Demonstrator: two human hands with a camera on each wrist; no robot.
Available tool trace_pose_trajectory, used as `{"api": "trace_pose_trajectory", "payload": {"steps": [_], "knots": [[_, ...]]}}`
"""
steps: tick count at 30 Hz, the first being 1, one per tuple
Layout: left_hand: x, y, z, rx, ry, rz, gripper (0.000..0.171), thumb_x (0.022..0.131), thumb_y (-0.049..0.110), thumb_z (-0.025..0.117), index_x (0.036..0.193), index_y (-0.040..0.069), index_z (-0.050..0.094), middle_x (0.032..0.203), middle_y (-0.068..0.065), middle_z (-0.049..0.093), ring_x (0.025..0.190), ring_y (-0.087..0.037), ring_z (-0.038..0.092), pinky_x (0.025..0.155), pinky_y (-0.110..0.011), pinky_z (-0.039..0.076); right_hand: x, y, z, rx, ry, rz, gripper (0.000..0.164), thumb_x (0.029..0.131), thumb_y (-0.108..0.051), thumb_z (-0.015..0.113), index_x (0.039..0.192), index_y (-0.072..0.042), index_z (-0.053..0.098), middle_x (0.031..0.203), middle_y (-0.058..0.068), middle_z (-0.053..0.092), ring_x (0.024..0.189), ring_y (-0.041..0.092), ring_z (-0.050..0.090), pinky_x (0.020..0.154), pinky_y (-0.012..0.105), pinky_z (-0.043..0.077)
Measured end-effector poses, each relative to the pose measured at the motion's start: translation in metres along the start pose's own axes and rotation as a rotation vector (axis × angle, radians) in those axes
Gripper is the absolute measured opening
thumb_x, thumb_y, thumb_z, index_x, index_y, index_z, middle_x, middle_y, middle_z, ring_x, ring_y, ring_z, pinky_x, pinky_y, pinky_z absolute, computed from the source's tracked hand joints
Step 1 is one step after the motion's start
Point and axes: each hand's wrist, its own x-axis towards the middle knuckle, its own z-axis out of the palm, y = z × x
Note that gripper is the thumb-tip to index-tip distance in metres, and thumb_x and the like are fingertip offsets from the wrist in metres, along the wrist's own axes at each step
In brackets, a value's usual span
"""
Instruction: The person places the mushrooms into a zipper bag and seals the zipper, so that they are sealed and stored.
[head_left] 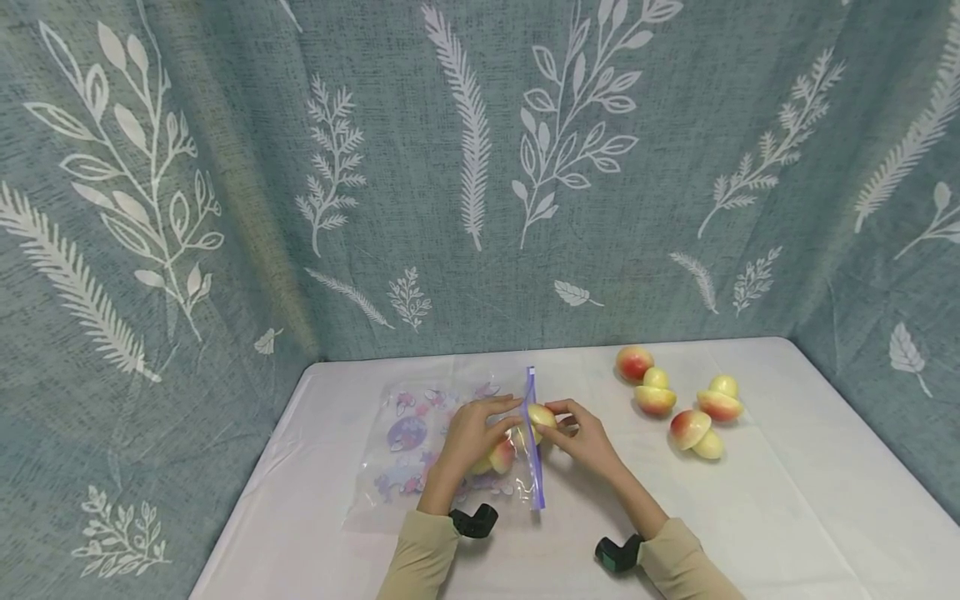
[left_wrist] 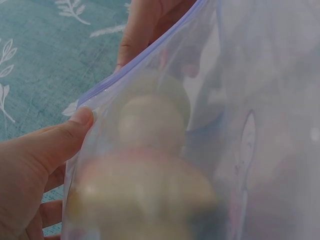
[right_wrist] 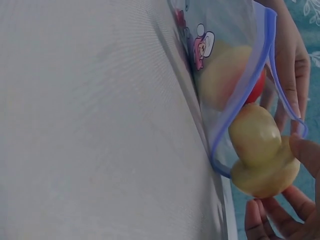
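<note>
A clear printed zip bag (head_left: 382, 471) with a purple zip edge lies on the white table, its mouth facing right. My left hand (head_left: 468, 433) pinches the upper lip of that mouth; in the left wrist view the thumb presses on the zip edge. At the opening my right hand (head_left: 588, 442) grips a toy mushroom (right_wrist: 256, 137) by its cap. Its pale yellow stem points into the bag, between the parted lips. Further in, another red and yellow toy mushroom (right_wrist: 220, 75) shows through the plastic.
Several more toy mushrooms lie at the right: one red cap (head_left: 634, 363) at the back, one mushroom (head_left: 655, 398) beside it, another (head_left: 720, 404) farther right and one (head_left: 690, 429) nearer. A patterned teal curtain (head_left: 480, 292) stands behind the table (head_left: 780, 500).
</note>
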Motion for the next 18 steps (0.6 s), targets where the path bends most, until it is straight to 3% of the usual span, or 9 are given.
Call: {"api": "trace_pose_trajectory", "payload": {"steps": [5, 10, 14, 18], "knots": [[0.001, 0.000, 0.000, 0.003, 0.000, 0.004, 0.034, 0.086, 0.036, 0.062, 0.115, 0.018, 0.066, 0.122, -0.005, 0.062, 0.115, -0.027, 0.056, 0.099, -0.044, 0.043, -0.004, -0.015, 0.000, 0.044, -0.024, 0.018, 0.037, 0.082, -0.011, 0.070, 0.114, 0.003, 0.057, 0.111, 0.020, 0.061, 0.086, 0.028, 0.062, 0.060, 0.028, 0.056], [0.000, 0.000, 0.000, 0.007, -0.002, 0.008, 0.034, 0.086, 0.035, 0.063, 0.115, 0.017, 0.067, 0.121, -0.005, 0.062, 0.115, -0.027, 0.057, 0.099, -0.044, 0.043, -0.011, -0.039, -0.004, 0.058, -0.056, 0.031, 0.037, 0.085, -0.008, 0.066, 0.116, 0.008, 0.055, 0.112, 0.024, 0.059, 0.090, 0.033, 0.062, 0.065, 0.037, 0.057], [0.000, 0.000, 0.000, 0.000, -0.007, 0.005, 0.034, 0.086, 0.035, 0.063, 0.115, 0.017, 0.067, 0.121, -0.005, 0.062, 0.115, -0.027, 0.057, 0.099, -0.044, 0.043, -0.011, -0.038, -0.002, 0.048, -0.063, 0.051, 0.038, 0.086, -0.010, 0.065, 0.118, 0.007, 0.054, 0.114, 0.024, 0.059, 0.092, 0.034, 0.062, 0.067, 0.038, 0.057], [0.000, 0.000, 0.000, 0.000, -0.010, 0.009, 0.034, 0.086, 0.035, 0.062, 0.115, 0.017, 0.066, 0.121, -0.007, 0.062, 0.115, -0.027, 0.057, 0.099, -0.044, 0.043, -0.005, -0.017, 0.004, 0.033, -0.043, 0.064, 0.038, 0.086, -0.013, 0.067, 0.118, 0.003, 0.057, 0.115, 0.022, 0.060, 0.092, 0.032, 0.063, 0.065, 0.033, 0.057]]}}
